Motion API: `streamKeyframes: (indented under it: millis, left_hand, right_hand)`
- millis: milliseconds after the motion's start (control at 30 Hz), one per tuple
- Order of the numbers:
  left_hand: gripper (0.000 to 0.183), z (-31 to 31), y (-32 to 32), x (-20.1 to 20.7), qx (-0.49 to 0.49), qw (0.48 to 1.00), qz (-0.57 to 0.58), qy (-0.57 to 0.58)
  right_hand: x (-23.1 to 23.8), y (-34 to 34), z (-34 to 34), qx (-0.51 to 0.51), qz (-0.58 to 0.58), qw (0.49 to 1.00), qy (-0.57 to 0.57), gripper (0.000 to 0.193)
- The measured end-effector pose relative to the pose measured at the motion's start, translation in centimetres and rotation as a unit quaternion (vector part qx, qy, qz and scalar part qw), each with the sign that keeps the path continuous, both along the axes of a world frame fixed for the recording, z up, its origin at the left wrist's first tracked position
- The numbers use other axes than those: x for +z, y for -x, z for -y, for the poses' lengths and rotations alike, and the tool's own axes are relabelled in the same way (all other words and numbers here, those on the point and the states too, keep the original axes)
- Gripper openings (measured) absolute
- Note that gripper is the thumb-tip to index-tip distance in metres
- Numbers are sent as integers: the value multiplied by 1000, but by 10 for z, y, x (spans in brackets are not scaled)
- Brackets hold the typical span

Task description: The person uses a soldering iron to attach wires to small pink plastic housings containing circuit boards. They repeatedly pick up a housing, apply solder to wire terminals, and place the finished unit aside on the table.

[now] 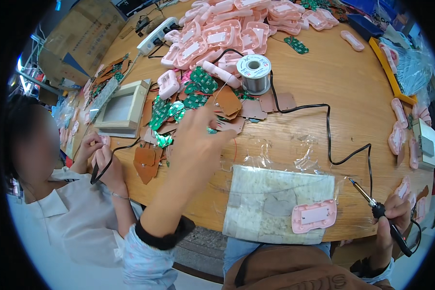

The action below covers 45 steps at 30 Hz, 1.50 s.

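My left hand (200, 140) reaches over a pile of green and brown circuit boards (227, 102). Its thumb stands apart from the index finger, the other fingertips are hidden, and no held thing shows. A thin strand of solder wire runs down close to its fingers from the solder spool (254, 77). At the right table edge my right hand (394, 217) grips a soldering iron (367, 194), its tip pointing up and left. Between my hands, a pink plastic shell (314, 216) with a pale rectangle in its middle lies on a worn, greyish work mat (261, 203).
Pink shells (217, 36) are heaped at the back, beside a white power strip (158, 36). The iron's black cord (329, 135) winds across the wooden table. To the left, a co-worker's hands (104, 159) handle a small pink part near a wooden frame (123, 108). A yellow-edged tray (391, 70) stands right.
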<state>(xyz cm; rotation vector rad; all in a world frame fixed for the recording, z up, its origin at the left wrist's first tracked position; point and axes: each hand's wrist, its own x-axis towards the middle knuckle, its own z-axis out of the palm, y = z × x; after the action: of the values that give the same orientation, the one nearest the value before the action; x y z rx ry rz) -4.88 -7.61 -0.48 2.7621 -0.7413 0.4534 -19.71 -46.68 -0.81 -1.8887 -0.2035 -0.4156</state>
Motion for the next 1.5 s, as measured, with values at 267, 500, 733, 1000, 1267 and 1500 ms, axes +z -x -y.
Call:
streamKeyframes:
  millis: [267,500,733,1000,1267,1500]
  left_hand:
    - [14,9,-42,19,-101,983,-67,137]
    - [13,86,13,55,-13,818,-314,482]
    - [9,128,62,55,-30,666,-484,567]
    - [5,137,85,60,-100,787,-445,416]
    - [10,144,96,62,-67,794,-452,400]
    - [11,150,114,61,28,828,-384,409]
  right_hand:
    - [9,-5,-11,-20,22,1000,2,30]
    - [30,-24,-34,70,-29,982,-172,59]
    - [40,-48,-59,86,38,985,-143,48]
    - [62,-40,-55,69,-60,988,-128,40]
    - [58,-31,-55,105,-101,967,-208,23]
    - [43,-23,-52,54,29,992,-113,24]
